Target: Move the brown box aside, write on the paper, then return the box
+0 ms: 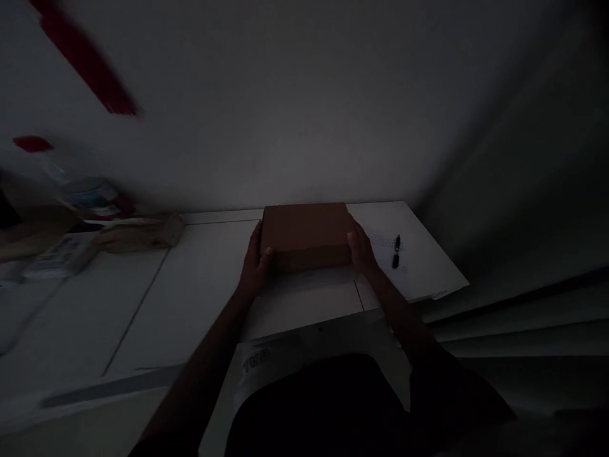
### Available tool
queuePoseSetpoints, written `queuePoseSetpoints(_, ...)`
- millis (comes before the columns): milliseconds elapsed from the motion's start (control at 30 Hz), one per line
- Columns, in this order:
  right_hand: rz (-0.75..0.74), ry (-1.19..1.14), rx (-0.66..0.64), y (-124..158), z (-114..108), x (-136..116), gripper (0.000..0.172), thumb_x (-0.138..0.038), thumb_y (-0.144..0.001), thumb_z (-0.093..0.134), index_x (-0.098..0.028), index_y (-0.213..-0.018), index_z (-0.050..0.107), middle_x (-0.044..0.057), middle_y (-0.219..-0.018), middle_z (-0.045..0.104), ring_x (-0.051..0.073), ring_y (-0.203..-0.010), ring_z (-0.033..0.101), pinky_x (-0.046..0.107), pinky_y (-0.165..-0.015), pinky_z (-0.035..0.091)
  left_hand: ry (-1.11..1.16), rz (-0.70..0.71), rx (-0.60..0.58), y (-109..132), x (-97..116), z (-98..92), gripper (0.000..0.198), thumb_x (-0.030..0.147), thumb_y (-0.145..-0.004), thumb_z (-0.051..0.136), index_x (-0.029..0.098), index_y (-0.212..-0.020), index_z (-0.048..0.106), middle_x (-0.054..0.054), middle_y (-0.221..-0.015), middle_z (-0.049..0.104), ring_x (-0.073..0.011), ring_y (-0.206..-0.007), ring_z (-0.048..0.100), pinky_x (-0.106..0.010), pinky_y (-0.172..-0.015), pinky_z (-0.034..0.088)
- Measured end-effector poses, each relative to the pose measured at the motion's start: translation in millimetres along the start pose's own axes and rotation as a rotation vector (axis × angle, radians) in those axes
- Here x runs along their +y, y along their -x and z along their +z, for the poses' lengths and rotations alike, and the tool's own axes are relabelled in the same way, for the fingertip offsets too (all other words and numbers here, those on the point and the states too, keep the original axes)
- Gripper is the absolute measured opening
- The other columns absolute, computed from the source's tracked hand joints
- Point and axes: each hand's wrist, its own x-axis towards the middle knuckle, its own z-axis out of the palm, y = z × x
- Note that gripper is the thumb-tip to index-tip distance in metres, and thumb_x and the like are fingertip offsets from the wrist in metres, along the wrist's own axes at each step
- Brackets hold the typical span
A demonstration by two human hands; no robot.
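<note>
A brown cardboard box [307,231] is between my two hands at the middle of the white table. My left hand [255,263] grips its left side, the thumb at the front left corner. On the opposite side my right hand [361,247] is closed on the box, with its thumb by the front right corner. The box looks closed, and its top faces up. Whether it rests on the table or is held just above it, I cannot tell in the dim light.
Right of the box, a black pen [396,251] lies on a notebook [380,244]. Brown packaging [140,233] and a white box [59,254] sit on the table's left part, blurred. A wall rises behind the table [190,285]; a dark curtain-like surface [523,209] borders the right.
</note>
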Motion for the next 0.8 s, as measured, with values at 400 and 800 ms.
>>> queuePoseSetpoints(400,-0.044,0.024,0.040,2,4,11,0.067,-0.067,-0.100,0.028,-0.023,-0.147,0.047,0.010,-0.144,0.050,0.025,-0.135,0.047,0.045,-0.115,0.038,-0.052,-0.012,0.023,3,-1,3.7,0.073,0.063,-0.099,0.039,0.022,-0.158,0.025,-0.013,-0.160,0.024,-0.0310,-0.148,0.025,-0.049,-0.123,0.019)
queuePoseSetpoints(800,-0.026,0.036,0.033,0,0,10,0.071,-0.070,-0.098,0.031,-0.020,-0.145,0.050,0.010,-0.145,0.049,0.025,-0.135,0.048,0.046,-0.113,0.040,-0.001,-0.031,0.049,1,-3,1.2,0.076,0.064,-0.095,0.048,0.021,-0.156,0.033,-0.015,-0.157,0.031,-0.0334,-0.147,0.028,-0.051,-0.121,0.023)
